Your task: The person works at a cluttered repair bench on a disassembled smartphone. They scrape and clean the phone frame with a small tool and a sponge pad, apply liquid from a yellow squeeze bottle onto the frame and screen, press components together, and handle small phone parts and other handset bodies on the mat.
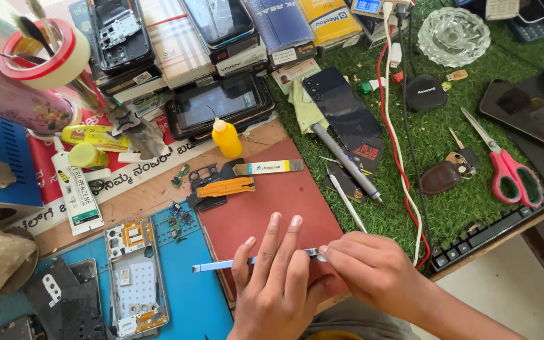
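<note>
Gripping one metal strip [256,260], two hands: left [275,286], right [373,267].

Two hands [278,283] [373,267] (both on strip), one scissors [505,164], one ashtray [453,34].

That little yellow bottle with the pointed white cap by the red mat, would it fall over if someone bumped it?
Probably. The yellow bottle stands upright on a narrow base, so a nudge may tip it. It looks like light plastic, and being round it could roll across the red mat.
</note>
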